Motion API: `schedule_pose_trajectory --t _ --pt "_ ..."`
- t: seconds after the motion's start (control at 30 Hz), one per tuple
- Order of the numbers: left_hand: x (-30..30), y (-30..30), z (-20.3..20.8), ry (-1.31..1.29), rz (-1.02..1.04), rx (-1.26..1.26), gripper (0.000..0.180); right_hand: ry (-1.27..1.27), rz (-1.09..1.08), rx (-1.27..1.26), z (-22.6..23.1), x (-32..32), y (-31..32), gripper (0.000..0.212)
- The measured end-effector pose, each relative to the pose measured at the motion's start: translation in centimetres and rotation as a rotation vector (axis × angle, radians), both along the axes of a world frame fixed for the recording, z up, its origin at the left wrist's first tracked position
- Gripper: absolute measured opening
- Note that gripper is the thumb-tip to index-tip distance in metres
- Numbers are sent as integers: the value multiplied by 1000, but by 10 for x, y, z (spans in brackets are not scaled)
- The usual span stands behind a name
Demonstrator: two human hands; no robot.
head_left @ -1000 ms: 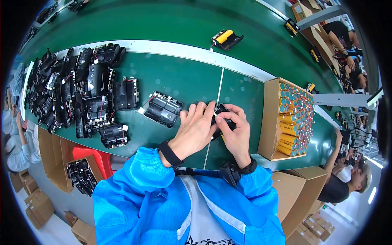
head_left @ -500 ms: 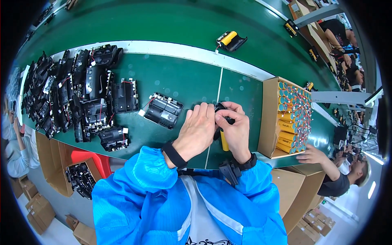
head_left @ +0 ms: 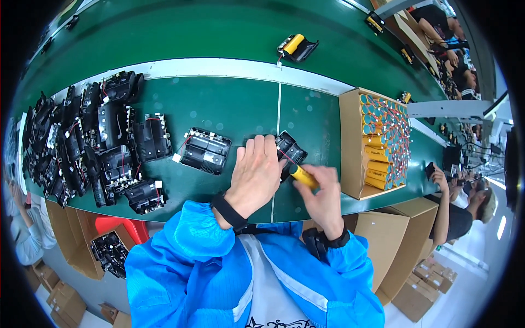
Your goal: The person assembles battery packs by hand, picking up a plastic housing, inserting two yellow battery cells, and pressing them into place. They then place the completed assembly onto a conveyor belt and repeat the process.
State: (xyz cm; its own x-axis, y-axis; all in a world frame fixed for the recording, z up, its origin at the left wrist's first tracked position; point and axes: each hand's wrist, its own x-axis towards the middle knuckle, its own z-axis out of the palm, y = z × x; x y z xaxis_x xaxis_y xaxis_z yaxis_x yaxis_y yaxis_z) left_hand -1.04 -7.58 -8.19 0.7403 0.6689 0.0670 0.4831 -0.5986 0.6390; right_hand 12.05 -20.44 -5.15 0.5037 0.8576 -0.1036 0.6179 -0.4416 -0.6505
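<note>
My left hand (head_left: 252, 172) grips the left side of a black plastic housing (head_left: 291, 148) on the green bench, its fingertips partly hidden. Between the thumb and fingers of my right hand (head_left: 324, 198) is a yellow cylindrical battery (head_left: 304, 176), tilted just below and right of that housing. A thin red wire (head_left: 286, 156) runs across the housing toward the battery. Left of my left hand lies another open housing (head_left: 205, 151) with a small board along its edge and no battery in it.
Many similar black housings (head_left: 117, 126) are heaped at the left. To the right stands a cardboard box (head_left: 351, 145) packed with yellow batteries. Beyond the white rail (head_left: 219, 66), a housing with a battery (head_left: 297, 47) lies on the green surface. A co-worker's hand (head_left: 439, 177) shows at far right.
My right hand has let go of the housing's top and moved down and right onto the battery. The battery, upright before, now slants. More of the housing shows.
</note>
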Motion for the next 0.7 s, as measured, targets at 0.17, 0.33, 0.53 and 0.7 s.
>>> schedule_pose_trajectory --t 0.17,0.33,0.53,0.7 --pt "6 -6 4 7 30 43 40 -344 -65 195 -14 14 19 38" --pt "8 -9 3 45 46 32 39 -154 -28 292 -1 -1 24 35" --pt "9 -7 1 55 78 89 37 -127 10 270 -2 -8 21 32" --pt "4 -7 6 86 52 71 36 -46 41 384 -17 -22 31 32"
